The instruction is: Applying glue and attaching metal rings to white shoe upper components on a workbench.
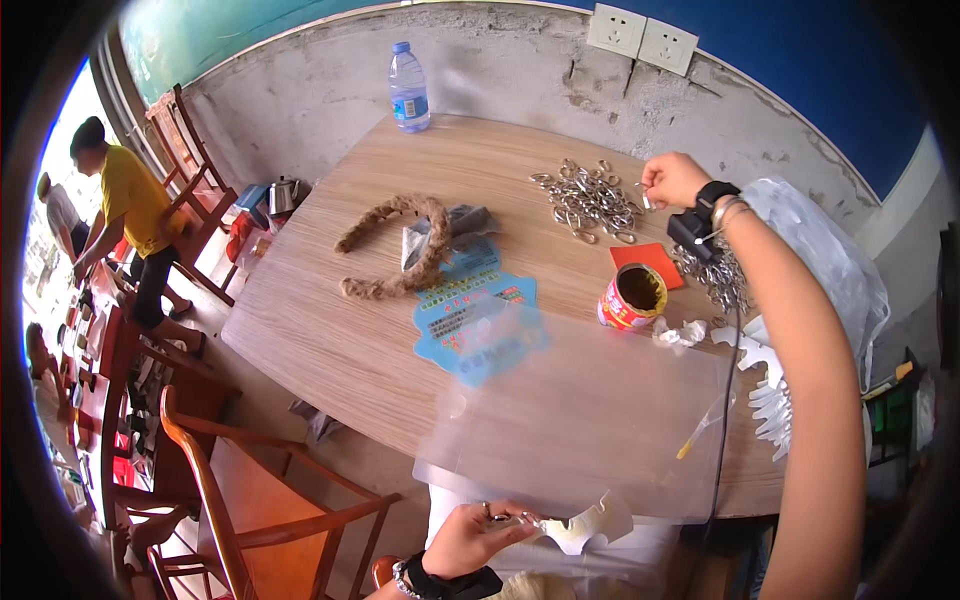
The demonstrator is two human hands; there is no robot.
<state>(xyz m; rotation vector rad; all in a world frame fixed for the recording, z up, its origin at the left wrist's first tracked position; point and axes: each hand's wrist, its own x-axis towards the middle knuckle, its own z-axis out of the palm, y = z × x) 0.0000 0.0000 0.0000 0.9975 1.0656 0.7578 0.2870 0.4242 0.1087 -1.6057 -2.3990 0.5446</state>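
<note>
1. The right hand (672, 180) was seen stretched out across the wooden table (340, 340), its fingers pinched shut on a small metal ring (645, 199) at the near edge of a heap of metal rings (590, 202).
2. The heap was spread over the far right part of the table, close to the grey wall.
3. A black band and bangles were worn on the right wrist, and a second cluster of metal rings (715, 275) was seen just under that wrist.
4. The left hand (470, 540) was held low, near the table's front edge, closed on a white cut-out piece (585, 528) with a wavy outline, gripped between thumb and fingers.
5. A clear plastic sheet (580, 420) was laid over the near part of the table, reaching to its front edge.
6. An open tin can (632, 297) with a red label was stood beside an orange card (648, 262), with crumpled white scraps (680, 333) next to it.
7. More white cut-out pieces (772, 395) were stacked at the right edge of the table.
8. A braided brown rope (400, 250) was curled at the middle, beside a blue printed sheet (480, 315).
9. A water bottle (408, 88) was stood at the far edge.
</note>
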